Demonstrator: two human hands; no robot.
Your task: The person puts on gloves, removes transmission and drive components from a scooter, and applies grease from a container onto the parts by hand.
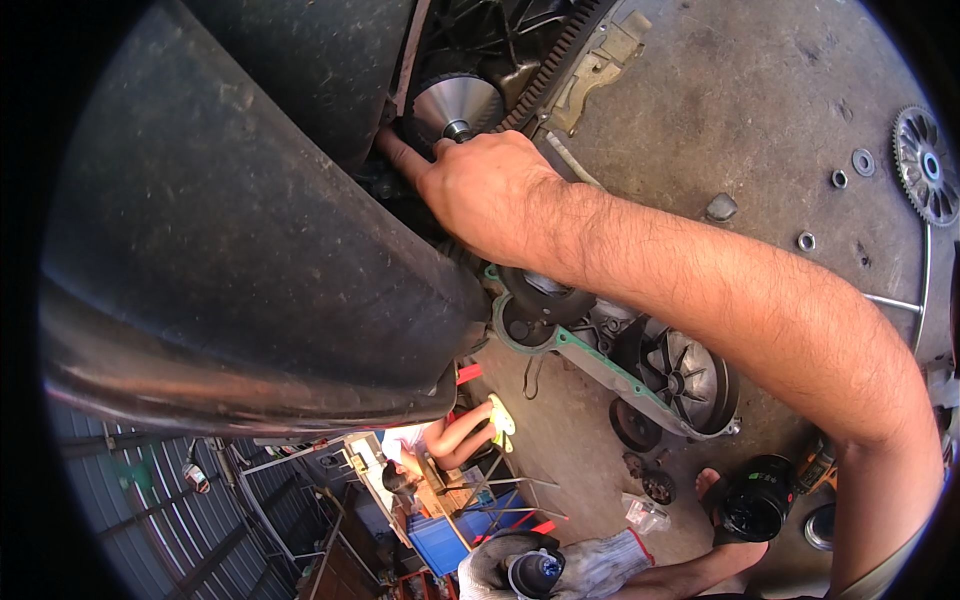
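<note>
My bare right hand (490, 190) reaches in from the lower right, its back toward me. Its fingers curl at the threaded shaft end of a shiny cone-faced pulley (465, 105), and one finger stretches past it into the dark recess; the fingertips are hidden. Above the hand, a toothed drive belt (558, 65) runs beside the metal engine case (597, 75). A big dark body panel (250, 240) fills the left. At the bottom edge my left hand (600, 562), in a white knit glove, is closed around a dark cylindrical tool (535, 572). Its fingers are only partly visible.
Below my forearm lies an engine cover (640, 385) with a green gasket edge. On the concrete are a toothed fan disc (927, 165), a nut (806, 241) and a washer (863, 162). A power drill (815, 468) lies by a bare foot (708, 486). Another person (440, 455) sits farther off.
</note>
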